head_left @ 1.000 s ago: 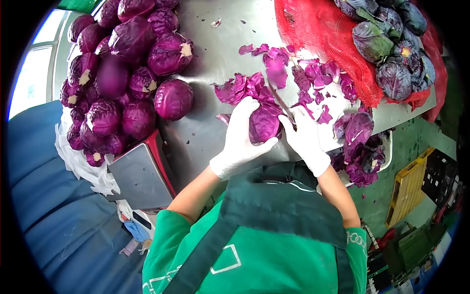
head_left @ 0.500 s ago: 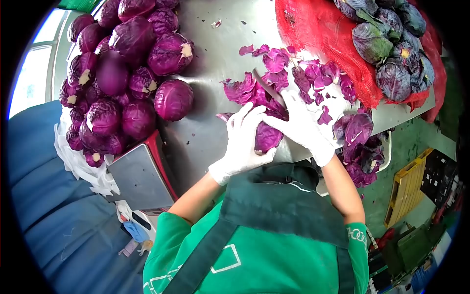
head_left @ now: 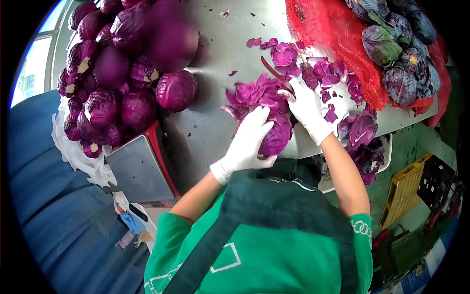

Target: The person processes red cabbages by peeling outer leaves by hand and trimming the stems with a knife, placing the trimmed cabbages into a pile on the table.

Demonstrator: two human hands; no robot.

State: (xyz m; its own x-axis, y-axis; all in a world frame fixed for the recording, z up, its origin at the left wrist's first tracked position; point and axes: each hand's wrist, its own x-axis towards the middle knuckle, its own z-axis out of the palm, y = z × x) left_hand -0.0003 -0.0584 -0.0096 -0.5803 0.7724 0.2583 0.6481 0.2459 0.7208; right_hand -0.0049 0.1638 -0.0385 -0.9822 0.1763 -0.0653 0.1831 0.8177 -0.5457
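My left hand [head_left: 246, 144], in a white glove, is wrapped round the left side of a purple cabbage [head_left: 277, 136] near the table's front edge. My right hand [head_left: 306, 109], also gloved, grips a curved knife [head_left: 275, 71] to the right of the cabbage. Its blade points away to the upper left, and the handle is mostly hidden by my fingers. Peeled purple leaves [head_left: 258, 93] lie just beyond the cabbage, touching or close to it; I cannot tell whether some are still attached.
A big pile of purple cabbages [head_left: 103, 108] covers the table's left side, beside a scale [head_left: 139, 169]. Darker cabbages [head_left: 382, 46] lie on a red mesh bag [head_left: 338, 44] at the back right. A white bin [head_left: 388, 153] holds trimmed leaves at the right edge.
My right hand has moved up and right, away from the cabbage, with the knife. My left hand has shifted over the cabbage, whose round side shows more.
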